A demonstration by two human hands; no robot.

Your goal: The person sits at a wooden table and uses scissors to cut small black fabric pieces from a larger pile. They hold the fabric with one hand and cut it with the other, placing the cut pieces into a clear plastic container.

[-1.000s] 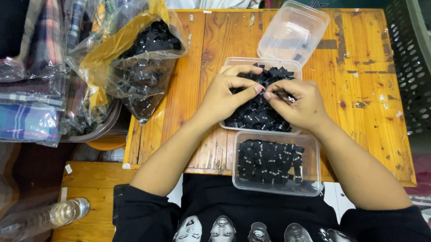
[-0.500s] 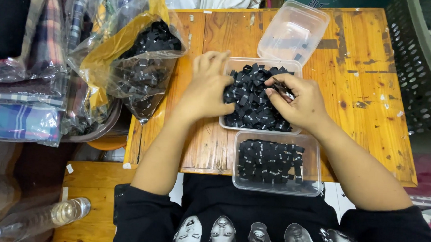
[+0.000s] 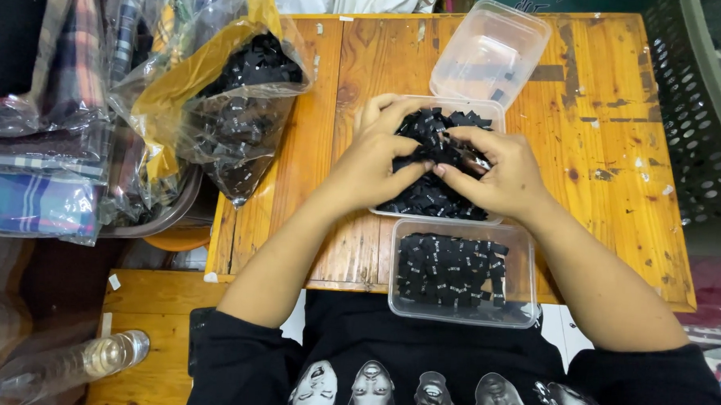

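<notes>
two hands [image 3: 379, 159] [image 3: 495, 172], three clear tubs [image 3: 487, 54] [image 3: 494, 119] [image 3: 523, 274], one plastic bag [image 3: 234, 116], one bottle [image 3: 86, 361].

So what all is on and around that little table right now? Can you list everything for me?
wooden table: one, orange-brown, centre
middle container: one, clear plastic, heaped with small black pieces, under both hands
near container: one, clear, holding neat rows of black pieces, at the table's near edge
far container: one, clear, almost bare, tilted at the far edge
plastic bag: one, clear with yellow lining, full of black pieces, left end of the table
bagged fabrics: several, plaid, stacked left of the table
bottle: one, clear, lying lower left
basket: one, dark perforated, right
left hand: in the heap, fingers curled on pieces
right hand: in the heap, fingertips pinching pieces
</notes>
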